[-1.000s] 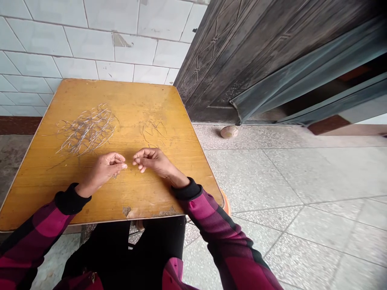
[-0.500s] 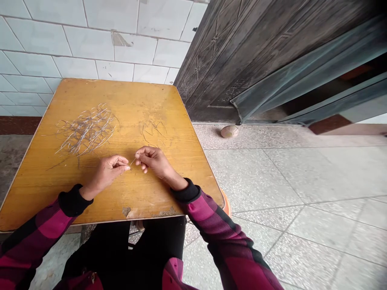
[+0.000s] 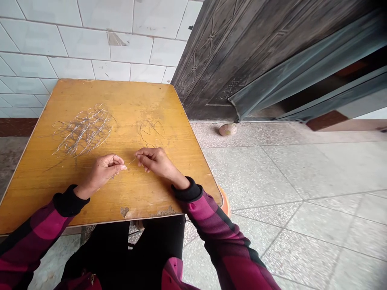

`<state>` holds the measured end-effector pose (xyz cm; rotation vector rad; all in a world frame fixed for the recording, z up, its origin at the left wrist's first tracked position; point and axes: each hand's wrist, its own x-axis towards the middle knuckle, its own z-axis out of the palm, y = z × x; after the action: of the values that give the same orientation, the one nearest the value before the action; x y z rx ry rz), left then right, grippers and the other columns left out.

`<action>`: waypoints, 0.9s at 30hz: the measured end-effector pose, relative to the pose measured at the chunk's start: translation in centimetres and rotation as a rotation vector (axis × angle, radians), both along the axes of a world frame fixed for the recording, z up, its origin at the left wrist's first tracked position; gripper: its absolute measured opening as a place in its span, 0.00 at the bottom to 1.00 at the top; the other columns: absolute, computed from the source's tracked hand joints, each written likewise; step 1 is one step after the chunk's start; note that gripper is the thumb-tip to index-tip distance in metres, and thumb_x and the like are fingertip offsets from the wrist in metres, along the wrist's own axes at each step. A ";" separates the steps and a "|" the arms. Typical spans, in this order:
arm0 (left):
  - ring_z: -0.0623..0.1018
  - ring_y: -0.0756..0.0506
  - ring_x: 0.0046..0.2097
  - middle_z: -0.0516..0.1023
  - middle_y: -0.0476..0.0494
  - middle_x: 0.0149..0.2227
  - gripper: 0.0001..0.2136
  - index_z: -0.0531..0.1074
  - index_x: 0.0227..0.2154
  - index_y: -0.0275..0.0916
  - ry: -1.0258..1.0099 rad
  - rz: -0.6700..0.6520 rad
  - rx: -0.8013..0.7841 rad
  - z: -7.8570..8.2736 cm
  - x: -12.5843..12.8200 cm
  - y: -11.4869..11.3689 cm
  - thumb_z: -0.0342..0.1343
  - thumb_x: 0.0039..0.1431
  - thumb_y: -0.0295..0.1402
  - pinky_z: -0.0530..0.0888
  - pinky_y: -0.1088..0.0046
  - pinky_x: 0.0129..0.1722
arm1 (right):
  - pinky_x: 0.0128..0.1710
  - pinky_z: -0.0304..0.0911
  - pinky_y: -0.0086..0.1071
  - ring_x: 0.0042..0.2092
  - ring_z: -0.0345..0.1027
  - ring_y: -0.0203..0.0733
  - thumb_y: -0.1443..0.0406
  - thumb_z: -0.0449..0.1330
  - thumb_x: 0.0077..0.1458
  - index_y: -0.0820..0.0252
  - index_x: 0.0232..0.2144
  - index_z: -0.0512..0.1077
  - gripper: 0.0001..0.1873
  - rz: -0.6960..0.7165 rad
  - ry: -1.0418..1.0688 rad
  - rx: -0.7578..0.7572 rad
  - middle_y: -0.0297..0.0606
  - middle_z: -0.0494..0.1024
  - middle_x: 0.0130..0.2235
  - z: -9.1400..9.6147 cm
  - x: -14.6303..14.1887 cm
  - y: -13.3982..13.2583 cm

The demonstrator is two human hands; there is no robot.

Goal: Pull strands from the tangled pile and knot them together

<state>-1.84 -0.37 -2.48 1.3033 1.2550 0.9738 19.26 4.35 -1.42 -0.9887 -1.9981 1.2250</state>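
Note:
Over the near half of the wooden table, my left hand (image 3: 104,171) pinches one end of a thin wire (image 3: 132,161) between thumb and fingertips. My right hand (image 3: 156,162) grips the other end, its fingers curled. The wire spans the short gap between the two hands. Beyond my left hand lies a tangled pile of thin silvery wires (image 3: 84,131). A few separate darker wires (image 3: 151,131) rest on the tabletop just past my right hand.
The yellow-brown table (image 3: 127,96) has a chipped front edge and stands against a white tiled wall (image 3: 87,42). To the right are a dark carved door (image 3: 208,76), a grey-green curtain (image 3: 260,92) and a roundish stone-like object (image 3: 227,129) on the tiled floor (image 3: 242,173).
My hands have drawn slightly apart, and more of the wire shows between them. The whole view has shifted a little.

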 end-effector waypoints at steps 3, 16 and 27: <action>0.64 0.54 0.22 0.70 0.52 0.23 0.08 0.70 0.27 0.37 0.019 0.010 -0.017 0.3 0.1 0.0 0.61 0.48 0.35 0.62 0.78 0.21 | 0.28 0.65 0.27 0.24 0.67 0.30 0.62 0.56 0.61 0.63 0.45 0.73 0.14 0.003 -0.040 0.164 0.34 0.76 0.28 0.0 0.0 0.0; 0.67 0.53 0.24 0.70 0.53 0.22 0.06 0.71 0.27 0.37 0.104 -0.160 -0.046 0.9 -0.2 -0.1 0.61 0.48 0.34 0.64 0.78 0.23 | 0.36 0.62 0.31 0.39 0.71 0.39 0.59 0.54 0.63 0.58 0.36 0.76 0.13 0.226 -0.234 0.699 0.41 0.77 0.39 0.2 0.9 0.8; 0.73 0.51 0.28 0.74 0.50 0.26 0.06 0.72 0.29 0.37 0.163 -0.162 0.020 0.7 0.0 -0.2 0.60 0.47 0.32 0.69 0.75 0.28 | 0.31 0.59 0.31 0.32 0.67 0.36 0.62 0.47 0.66 0.61 0.33 0.74 0.17 0.206 -0.334 0.700 0.42 0.75 0.34 0.5 0.4 0.3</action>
<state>-1.86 -0.54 -1.78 1.4991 1.2427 0.7802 19.65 4.62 -0.91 -0.6641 -2.5669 0.3775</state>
